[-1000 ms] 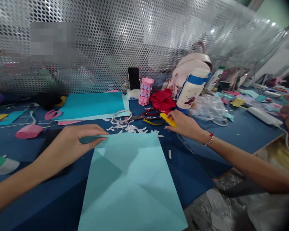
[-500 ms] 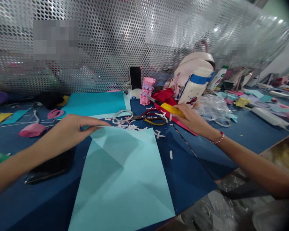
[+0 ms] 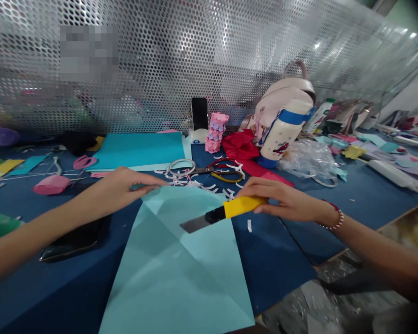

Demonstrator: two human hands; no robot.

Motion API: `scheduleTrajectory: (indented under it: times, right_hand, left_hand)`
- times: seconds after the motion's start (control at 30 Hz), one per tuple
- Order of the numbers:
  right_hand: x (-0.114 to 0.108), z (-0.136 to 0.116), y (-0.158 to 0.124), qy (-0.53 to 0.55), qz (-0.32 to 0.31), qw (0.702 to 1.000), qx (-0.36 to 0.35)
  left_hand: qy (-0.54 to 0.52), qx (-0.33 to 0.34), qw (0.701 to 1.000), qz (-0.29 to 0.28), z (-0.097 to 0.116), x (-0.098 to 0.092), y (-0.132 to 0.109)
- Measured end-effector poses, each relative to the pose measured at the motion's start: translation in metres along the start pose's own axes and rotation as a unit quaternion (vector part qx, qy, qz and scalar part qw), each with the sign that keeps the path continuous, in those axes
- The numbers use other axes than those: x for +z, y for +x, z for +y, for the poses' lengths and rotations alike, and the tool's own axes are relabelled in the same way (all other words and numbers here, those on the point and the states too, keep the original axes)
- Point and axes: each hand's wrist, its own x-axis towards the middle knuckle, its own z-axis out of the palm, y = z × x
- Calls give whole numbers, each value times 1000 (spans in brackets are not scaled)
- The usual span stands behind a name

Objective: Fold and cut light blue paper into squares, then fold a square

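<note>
A creased light-blue sheet of paper [image 3: 181, 273] lies in front of me on the dark blue table. My left hand [image 3: 125, 188] pinches its far left corner between thumb and fingers. My right hand [image 3: 282, 197] is closed around the yellow handle of a utility knife [image 3: 242, 206]. The knife's blade points left and is over the upper part of the sheet; whether it touches the paper I cannot tell. Beyond the sheet's far edge are scissors [image 3: 226, 174], a roll of tape [image 3: 181, 168] and white paper scraps [image 3: 209, 187].
Behind stand a phone [image 3: 199, 113], a pink folded-paper column [image 3: 217, 132], a white bottle [image 3: 285, 132] and a pale backpack [image 3: 282, 90]. Darker blue sheets [image 3: 142, 150] lie at the back left. A black phone-like object [image 3: 73, 239] lies under my left forearm. A perforated metal screen [image 3: 160, 60] closes the back.
My right hand has brought the utility knife left and toward me, from beside the red paper to over the light-blue sheet. My left hand still pinches the corner. The view has shifted slightly.
</note>
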Motion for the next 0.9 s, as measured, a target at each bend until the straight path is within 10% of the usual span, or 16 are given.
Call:
scheduleTrajectory:
  times: [0.3,0.57,0.9]
  right_hand:
    - [-6,9,-10,-20,-30,999,13]
    - [24,-28,-8,-45,-10,998,31]
    - [56,-29,-26,-184,21,982,31]
  left_hand:
    - [-30,45,998,11,-10,-27,-12]
    - [-9,135,990,-31,-5,-49,40]
    - [99,242,964,-50,18,27,37]
